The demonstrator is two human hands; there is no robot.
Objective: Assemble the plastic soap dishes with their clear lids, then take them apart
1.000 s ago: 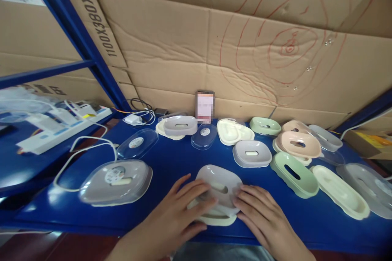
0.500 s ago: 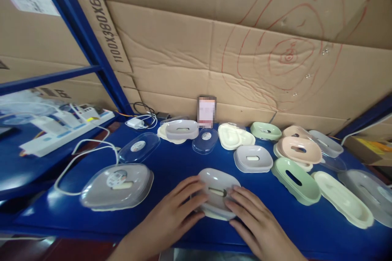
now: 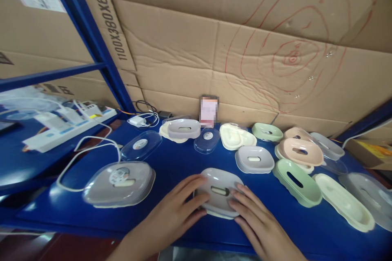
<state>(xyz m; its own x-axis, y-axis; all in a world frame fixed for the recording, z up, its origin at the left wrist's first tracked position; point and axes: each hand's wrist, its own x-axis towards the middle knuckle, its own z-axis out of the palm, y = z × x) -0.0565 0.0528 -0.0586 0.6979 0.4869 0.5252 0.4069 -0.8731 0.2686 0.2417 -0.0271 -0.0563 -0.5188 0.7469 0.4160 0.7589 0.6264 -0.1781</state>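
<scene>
A grey oval soap dish with a slot in its middle lies on the blue table near the front edge, and a cream base peeks out beneath it. My left hand rests its fingers along the dish's left side. On the right side, my right hand lays its fingers over the rim. Both hands press or grip the dish from opposite ends. Left of them sits another grey soap dish under a clear lid with a round sticker. Behind my right hand is a grey dish on its base.
Green dishes, peach dishes and a cream tray crowd the right. Clear lids lie at the back left. A phone-like screen leans on the cardboard wall. A white power strip with cables stands left.
The view has shifted slightly, so everything sits a little further right. Both hands stay on the grey soap dish, with little visible movement.
</scene>
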